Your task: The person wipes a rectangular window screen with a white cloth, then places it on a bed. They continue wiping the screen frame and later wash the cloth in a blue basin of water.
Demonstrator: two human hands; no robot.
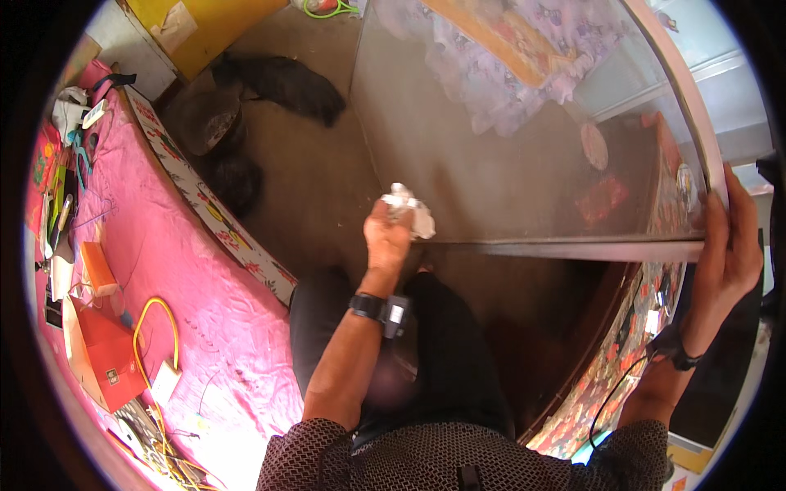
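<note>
A pink-covered surface (213, 295) carries clutter (98, 268) along its left edge; beyond its right edge, a strip of brown floor (315, 184) lies open toward the framed pane (565, 249). The person's left hand (387, 237) clutches a white wad (422, 222) near the pane's lower-left corner; the right hand (731, 262) clamps its lower-right corner.

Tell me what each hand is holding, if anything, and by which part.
The left hand holds a crumpled white wad, perhaps cloth or paper, by its near side. The right hand grips a framed see-through panel by its near right corner.
</note>
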